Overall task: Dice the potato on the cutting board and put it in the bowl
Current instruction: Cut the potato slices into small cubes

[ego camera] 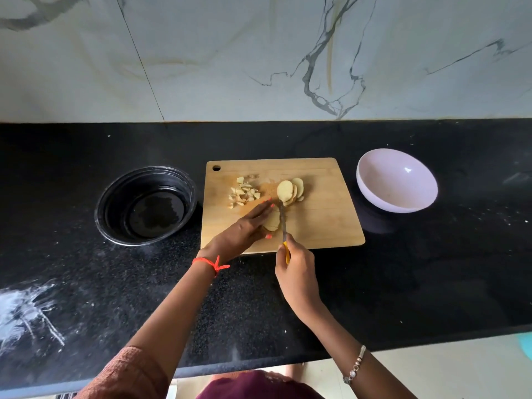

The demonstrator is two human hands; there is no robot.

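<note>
A wooden cutting board lies on the black counter. On it are a small heap of diced potato at the back left and a fan of potato slices in the middle. My left hand lies flat with straight fingers on a stack of slices near the board's front. My right hand grips a yellow-handled knife, its blade lying just right of that stack. A pale pink bowl stands to the right of the board.
A black round container sits left of the board, close to its edge. White powder smears mark the counter's front left. A marble wall rises behind the counter. The counter's front edge runs below my arms.
</note>
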